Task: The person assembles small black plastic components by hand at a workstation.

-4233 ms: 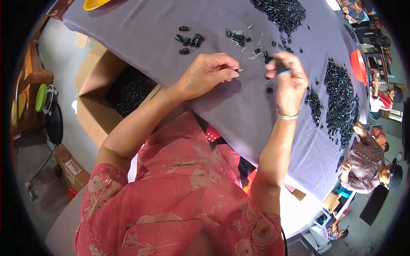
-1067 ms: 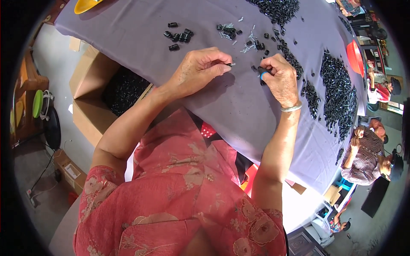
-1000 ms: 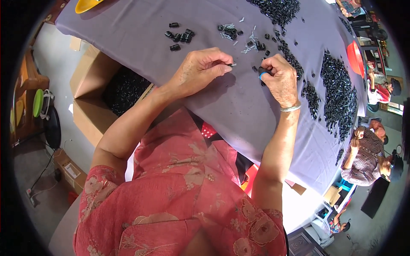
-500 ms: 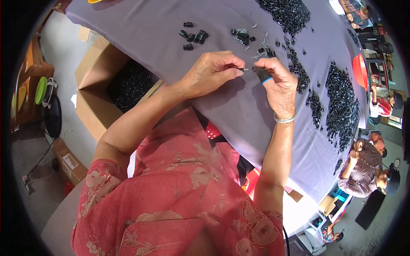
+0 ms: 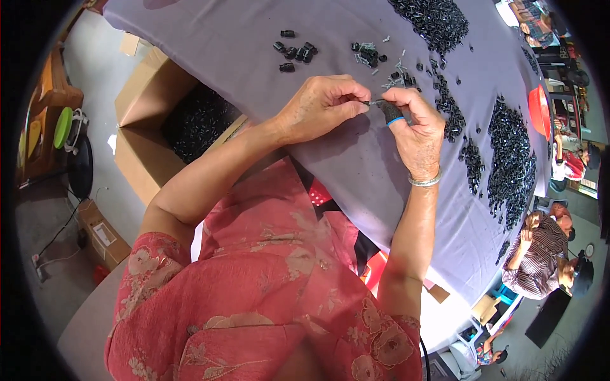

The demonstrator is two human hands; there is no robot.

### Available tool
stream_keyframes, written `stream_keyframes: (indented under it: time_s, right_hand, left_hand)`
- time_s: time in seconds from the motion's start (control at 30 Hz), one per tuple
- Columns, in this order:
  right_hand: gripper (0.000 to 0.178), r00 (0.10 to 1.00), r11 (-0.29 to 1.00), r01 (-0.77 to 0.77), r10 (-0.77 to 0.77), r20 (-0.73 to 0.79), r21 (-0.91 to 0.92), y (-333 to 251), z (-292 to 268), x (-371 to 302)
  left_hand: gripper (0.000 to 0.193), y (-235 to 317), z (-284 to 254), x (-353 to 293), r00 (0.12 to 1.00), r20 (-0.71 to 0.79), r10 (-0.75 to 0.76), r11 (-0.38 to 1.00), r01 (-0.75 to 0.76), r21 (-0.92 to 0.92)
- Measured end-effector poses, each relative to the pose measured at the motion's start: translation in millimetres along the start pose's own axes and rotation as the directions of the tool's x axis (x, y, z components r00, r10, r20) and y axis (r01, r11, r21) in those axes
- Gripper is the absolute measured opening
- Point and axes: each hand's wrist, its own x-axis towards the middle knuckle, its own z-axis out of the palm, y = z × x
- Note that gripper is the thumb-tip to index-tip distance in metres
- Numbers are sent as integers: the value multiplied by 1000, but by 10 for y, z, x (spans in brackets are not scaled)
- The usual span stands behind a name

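Above the grey tablecloth point(image 5: 343, 165), my left hand point(image 5: 318, 109) pinches a tiny black part point(image 5: 366, 103) between thumb and fingertips. A thin grey pin point(image 5: 376, 101) bridges the short gap to my right hand point(image 5: 420, 133), whose thumb and forefinger are closed on its other end. The right thumb wears a dark finger cover point(image 5: 392, 113) with a blue band. Beyond the left hand lies a small cluster of black fittings point(image 5: 307, 52). Beyond the gap between the hands lie grey pins mixed with black parts point(image 5: 365, 57), and more pins and parts point(image 5: 401, 80) lie past the right hand.
Heaps of small black parts spread at the far side point(image 5: 438, 28) and at the right point(image 5: 508, 159). A red bowl point(image 5: 539, 109) sits at the right table edge. To the left, an open cardboard box point(image 5: 141, 155) holds more black parts. Other people point(image 5: 537, 254) sit at the right.
My right fingertips have closed in on the grey pin, which before stuck out from the left fingers with a gap beside it. The whole view has shifted slightly.
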Motion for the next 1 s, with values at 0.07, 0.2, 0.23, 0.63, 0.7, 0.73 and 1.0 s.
stream_keyframes:
  time_s: [0.07, 0.2, 0.23, 0.63, 0.7, 0.73, 1.0]
  right_hand:
    - [23, 1000, 1000, -10, 11, 12, -23, -16, 7, 1]
    - [25, 1000, 998, 10, -9, 6, -60, -6, 44, 7]
    - [25, 1000, 999, 4, -3, 14, -49, 2, 49, 8]
    - [27, 1000, 997, -10, 12, -21, 75, 98, 113, 35]
    - [28, 1000, 994, -24, 25, -3, 106, 109, 92, 25]
    - [23, 998, 992, -56, 52, 38, 112, 100, 73, 16]
    - [15, 995, 986, -66, 54, 82, 153, 66, 57, 12]
  left_hand:
    - [14, -27, 14, 5, 1000, -6, 1, 1000, -1, -15]
    - [12, -46, 25, 21, 996, -54, 64, 998, -64, 5]
    - [12, -45, 24, 22, 997, -52, 61, 998, -60, 6]
    - [24, -74, 28, 5, 999, -39, 21, 999, -23, -50]
    - [30, -74, 19, 3, 999, -32, 25, 997, -27, -72]
    - [36, -76, 14, 3, 999, -25, 32, 995, -34, -94]
    - [47, -114, 53, 23, 988, -85, 132, 989, -136, -49]
